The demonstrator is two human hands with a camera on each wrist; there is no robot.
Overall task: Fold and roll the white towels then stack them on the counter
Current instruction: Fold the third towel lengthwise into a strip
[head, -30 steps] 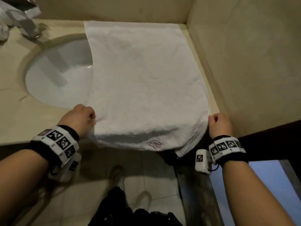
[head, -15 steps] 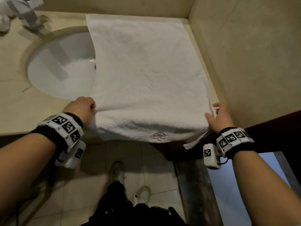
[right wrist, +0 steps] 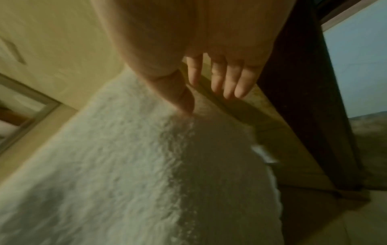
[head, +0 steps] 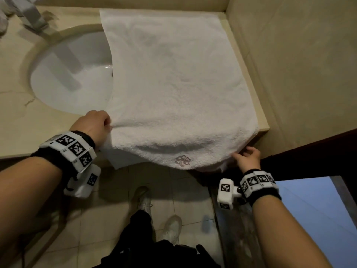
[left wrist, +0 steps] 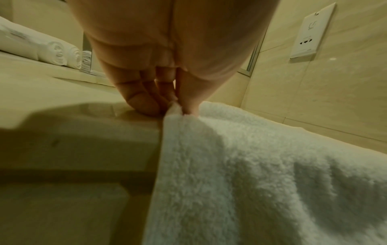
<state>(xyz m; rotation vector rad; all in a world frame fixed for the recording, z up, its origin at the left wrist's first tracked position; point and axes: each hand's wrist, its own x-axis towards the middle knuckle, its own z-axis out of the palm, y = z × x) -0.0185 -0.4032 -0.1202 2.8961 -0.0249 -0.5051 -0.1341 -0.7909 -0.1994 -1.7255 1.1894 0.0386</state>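
A white towel [head: 173, 84] lies flat on the beige counter [head: 23, 128], right of the sink. Its near end, with an embroidered flower mark [head: 183, 161], hangs over the counter's front edge. My left hand [head: 105, 123] pinches the towel's left edge between thumb and fingers, as the left wrist view shows [left wrist: 178, 106]. My right hand [head: 243, 153] is at the hanging lower right corner. In the right wrist view its fingers [right wrist: 228, 82] are straight and spread, and the thumb touches the towel [right wrist: 104, 165]. It holds nothing.
An oval sink [head: 73, 78] with a faucet [head: 32, 18] lies left of the towel, which overlaps its rim. Tiled walls [head: 299, 74] close the back and right. Rolled white towels [left wrist: 56, 54] lie at the counter's far left. A dark door frame [head: 309, 151] stands right.
My right hand has let go of the towel's right edge, opened, and dropped to the hanging corner. The left hand keeps its pinch on the left edge.
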